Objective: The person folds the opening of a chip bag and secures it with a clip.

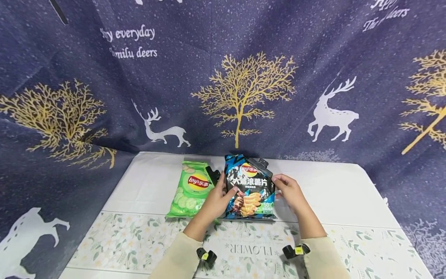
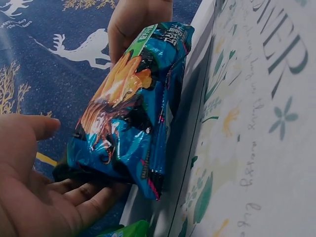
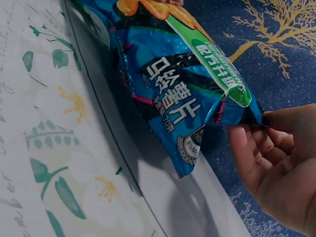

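Observation:
A blue and black Lay's chip bag (image 1: 249, 190) is held tilted between the two hands, its lower edge raised over the table. Across its top right corner sits a black bag clip (image 1: 260, 166). My left hand (image 1: 215, 197) supports the left side, fingers (image 2: 94, 200) extended beneath the bag; in the left wrist view the thumb stands apart from the front. With thumb and fingertips, my right hand (image 1: 289, 190) pinches the right edge, seen at the corner in the right wrist view. To the left lies a green Lay's chip bag (image 1: 189, 190), with a second black clip (image 1: 213, 174) at its upper right.
The white table (image 1: 324, 190) carries a flower-printed strip (image 1: 132, 240) along its front. A dark blue curtain (image 1: 209, 35) with deer and trees hangs right behind the table. Black camera straps (image 1: 296, 250) circle both wrists.

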A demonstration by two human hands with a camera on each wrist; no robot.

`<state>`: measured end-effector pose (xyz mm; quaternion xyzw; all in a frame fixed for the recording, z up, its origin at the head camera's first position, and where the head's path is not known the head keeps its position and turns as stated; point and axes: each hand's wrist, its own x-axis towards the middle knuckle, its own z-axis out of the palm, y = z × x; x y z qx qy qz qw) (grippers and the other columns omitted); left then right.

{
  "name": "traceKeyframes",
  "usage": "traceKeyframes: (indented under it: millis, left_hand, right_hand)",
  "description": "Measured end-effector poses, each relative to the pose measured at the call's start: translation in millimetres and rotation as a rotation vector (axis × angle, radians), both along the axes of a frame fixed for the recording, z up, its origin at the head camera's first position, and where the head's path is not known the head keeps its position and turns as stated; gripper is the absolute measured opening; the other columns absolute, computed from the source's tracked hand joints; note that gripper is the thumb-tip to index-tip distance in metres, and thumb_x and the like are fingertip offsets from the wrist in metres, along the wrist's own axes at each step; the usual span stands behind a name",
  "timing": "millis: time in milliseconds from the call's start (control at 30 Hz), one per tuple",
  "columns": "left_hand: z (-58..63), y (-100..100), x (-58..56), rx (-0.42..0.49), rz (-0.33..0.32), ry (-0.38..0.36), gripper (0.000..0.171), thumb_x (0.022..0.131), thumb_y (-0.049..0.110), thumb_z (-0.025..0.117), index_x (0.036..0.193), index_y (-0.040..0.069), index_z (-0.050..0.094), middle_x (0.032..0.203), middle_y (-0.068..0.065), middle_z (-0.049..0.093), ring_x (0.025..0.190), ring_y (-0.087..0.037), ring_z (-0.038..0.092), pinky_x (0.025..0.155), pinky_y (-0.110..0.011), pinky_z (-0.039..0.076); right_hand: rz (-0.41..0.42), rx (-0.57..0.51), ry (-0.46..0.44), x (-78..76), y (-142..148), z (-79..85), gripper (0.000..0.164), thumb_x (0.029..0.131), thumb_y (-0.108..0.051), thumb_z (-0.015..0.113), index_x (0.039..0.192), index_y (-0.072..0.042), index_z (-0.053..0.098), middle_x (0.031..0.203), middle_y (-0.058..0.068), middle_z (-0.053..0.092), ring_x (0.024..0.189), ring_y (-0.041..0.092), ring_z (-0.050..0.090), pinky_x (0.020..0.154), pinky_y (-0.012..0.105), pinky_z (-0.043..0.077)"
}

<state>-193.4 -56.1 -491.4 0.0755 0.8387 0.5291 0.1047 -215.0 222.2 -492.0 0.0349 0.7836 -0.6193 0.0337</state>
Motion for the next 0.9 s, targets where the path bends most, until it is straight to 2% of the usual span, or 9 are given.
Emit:
traceKeyframes:
  millis: [133, 300, 400, 533, 633, 700, 767, 867, 900]
  left_hand:
    - [-0.8, 1.4, -1.5, -0.005, -0.003, 0.006, 0.084, 0.102, 0.051, 0.052, 0.164, 0.021, 0.005, 0.152, -0.021, 0.046, 0.093, -0.022, 0.065, 0.064, -0.031, 0.048]
    - [-2.7, 1.7, -2.6, -0.013, -0.025, -0.003, 0.084, 0.103, 0.045, 0.054, 0.164, 0.016, 0.005, 0.133, -0.017, 0.055, 0.057, -0.019, 0.041, 0.048, -0.030, 0.037]
    - [-3.0, 2.2, -2.5, -0.028, -0.032, 0.017, 0.086, 0.102, 0.046, 0.055, 0.164, 0.012, 0.006, 0.140, -0.019, 0.054, 0.075, -0.027, 0.064, 0.059, -0.037, 0.052]
    - [-4.8, 2.0, -2.7, -0.048, -0.042, 0.026, 0.086, 0.102, 0.045, 0.055, 0.164, 0.011, 0.006, 0.158, -0.023, 0.040, 0.122, -0.043, 0.061, 0.089, -0.050, 0.056]
    - [-6.6, 1.4, -3.3, -0.050, -0.053, 0.000, 0.084, 0.103, 0.043, 0.054, 0.164, 0.014, 0.004, 0.162, -0.022, 0.033, 0.118, -0.043, 0.062, 0.083, -0.051, 0.055]
    - [-6.7, 1.7, -3.0, -0.053, -0.057, -0.006, 0.085, 0.103, 0.041, 0.055, 0.164, 0.014, 0.003, 0.163, -0.021, 0.032, 0.095, -0.032, 0.069, 0.071, -0.044, 0.054]
    - [-6.8, 2.6, -2.4, -0.063, -0.061, -0.011, 0.085, 0.103, 0.039, 0.056, 0.164, 0.014, 0.002, 0.157, -0.025, 0.040, 0.062, -0.021, 0.058, 0.057, -0.038, 0.047]
    - [-6.6, 3.9, -1.2, -0.092, -0.068, 0.000, 0.086, 0.102, 0.036, 0.057, 0.164, 0.012, 0.002, 0.140, -0.031, 0.052, 0.047, -0.014, 0.039, 0.050, -0.036, 0.042]
    - [-6.8, 4.2, -0.9, -0.104, -0.069, 0.002, 0.086, 0.102, 0.036, 0.058, 0.164, 0.011, 0.002, 0.141, -0.031, 0.051, 0.049, -0.016, 0.043, 0.054, -0.035, 0.044]
  right_hand:
    - [0.010, -0.015, -0.043, -1.2, 1.3, -4.2, 0.037, 0.106, -0.025, 0.053, 0.122, 0.008, 0.060, 0.085, 0.001, 0.056, 0.075, 0.011, 0.058, 0.067, 0.036, 0.062]
    - [0.034, -0.061, -0.080, -2.0, 2.2, -8.8, 0.040, 0.106, -0.024, 0.053, 0.127, 0.010, 0.058, 0.089, -0.003, 0.065, 0.076, 0.009, 0.064, 0.068, 0.033, 0.062]
    - [0.048, -0.093, -0.089, -2.6, 1.8, -10.2, 0.042, 0.106, -0.022, 0.053, 0.131, 0.012, 0.055, 0.090, -0.002, 0.068, 0.077, 0.009, 0.067, 0.068, 0.032, 0.062]
    - [0.058, -0.092, -0.098, -4.9, 1.6, -14.3, 0.045, 0.105, -0.021, 0.054, 0.138, 0.011, 0.051, 0.095, -0.001, 0.069, 0.077, 0.009, 0.067, 0.070, 0.029, 0.061]
    - [0.055, -0.071, -0.115, -7.6, 1.6, -18.4, 0.047, 0.105, -0.020, 0.054, 0.142, 0.008, 0.049, 0.101, 0.000, 0.067, 0.078, 0.009, 0.064, 0.071, 0.028, 0.060]
    - [0.054, -0.054, -0.115, -8.1, 0.9, -20.3, 0.047, 0.104, -0.020, 0.055, 0.142, 0.007, 0.049, 0.107, 0.006, 0.068, 0.078, 0.009, 0.063, 0.071, 0.029, 0.060]
    - [0.046, -0.030, -0.114, -7.9, -0.3, -21.5, 0.047, 0.104, -0.020, 0.055, 0.143, 0.007, 0.049, 0.113, 0.012, 0.068, 0.078, 0.009, 0.063, 0.071, 0.029, 0.060]
    - [0.047, -0.003, -0.108, -6.6, -1.7, -22.5, 0.051, 0.104, -0.022, 0.056, 0.145, 0.007, 0.047, 0.120, 0.017, 0.067, 0.077, 0.009, 0.062, 0.070, 0.028, 0.058]
    - [0.045, 0.002, -0.111, -6.5, -1.9, -22.7, 0.052, 0.104, -0.022, 0.056, 0.146, 0.007, 0.046, 0.118, 0.016, 0.067, 0.077, 0.008, 0.061, 0.069, 0.027, 0.057]
